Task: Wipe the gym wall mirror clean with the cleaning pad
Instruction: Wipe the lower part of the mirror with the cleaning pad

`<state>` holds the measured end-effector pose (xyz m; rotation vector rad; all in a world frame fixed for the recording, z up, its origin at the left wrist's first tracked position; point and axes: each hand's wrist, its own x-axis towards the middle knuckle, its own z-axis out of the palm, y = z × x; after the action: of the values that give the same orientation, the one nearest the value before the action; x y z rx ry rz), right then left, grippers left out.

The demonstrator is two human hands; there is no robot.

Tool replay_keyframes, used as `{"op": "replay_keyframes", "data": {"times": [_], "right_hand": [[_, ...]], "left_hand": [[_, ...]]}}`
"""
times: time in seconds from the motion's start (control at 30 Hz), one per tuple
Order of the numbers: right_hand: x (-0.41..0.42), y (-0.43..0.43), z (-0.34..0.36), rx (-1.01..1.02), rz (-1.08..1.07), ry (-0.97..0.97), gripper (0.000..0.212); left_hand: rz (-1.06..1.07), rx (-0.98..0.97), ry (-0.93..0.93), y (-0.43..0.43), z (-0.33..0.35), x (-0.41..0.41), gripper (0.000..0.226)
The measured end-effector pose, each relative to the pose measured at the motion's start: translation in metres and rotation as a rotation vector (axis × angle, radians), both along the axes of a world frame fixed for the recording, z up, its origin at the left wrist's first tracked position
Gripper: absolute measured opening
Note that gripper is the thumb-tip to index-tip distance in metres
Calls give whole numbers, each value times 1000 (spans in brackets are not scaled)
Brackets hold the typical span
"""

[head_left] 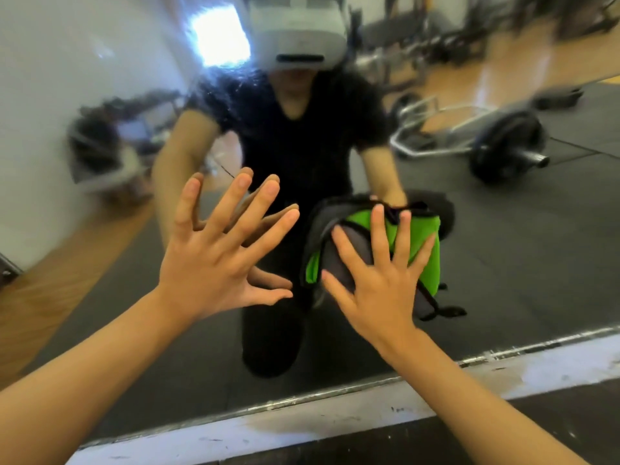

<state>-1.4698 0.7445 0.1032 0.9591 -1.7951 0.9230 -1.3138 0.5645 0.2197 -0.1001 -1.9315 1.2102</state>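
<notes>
The right hand (379, 283) presses flat, fingers straight and splayed, on the crumpled green-and-grey cloth cleaning pad (424, 250), pinning it to the large wall mirror (503, 263) low down, near the mirror's bottom edge. Left of the pad, the left hand (218, 260) is spread wide and holds nothing. Wiping looks under way; next comes a firm sweep over unwiped glass. Reflected in the mirror: dark rubber flooring (520, 229) and a loaded barbell (506, 146).
</notes>
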Motion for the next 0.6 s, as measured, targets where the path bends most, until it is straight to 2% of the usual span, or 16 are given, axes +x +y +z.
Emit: {"op": "replay_keyframes", "data": {"times": [0.07,0.13,0.2,0.3,0.4,0.47,0.53,0.6], "right_hand": [[-8,0,54,-19,-24,70,61],[-22,5,56,-49,-68,105,61],[-30,11,3,-43,-99,95,57],[-33,25,-105,127,-72,72,43],[-31,34,-144,215,-31,41,38],[-20,24,-113,110,-32,-27,39],[-6,6,-37,-42,-11,-83,52],[-5,-3,30,-51,-15,-12,59]], "left_hand": [[1,-4,-2,1,0,0,114],[1,-10,-2,0,1,0,113],[15,-21,12,-1,0,0,113],[13,-37,23,-1,0,-2,114],[10,-31,23,0,0,0,114],[13,-27,24,1,0,1,114],[0,-15,15,2,0,1,113],[-4,-1,7,3,0,2,112]]}}
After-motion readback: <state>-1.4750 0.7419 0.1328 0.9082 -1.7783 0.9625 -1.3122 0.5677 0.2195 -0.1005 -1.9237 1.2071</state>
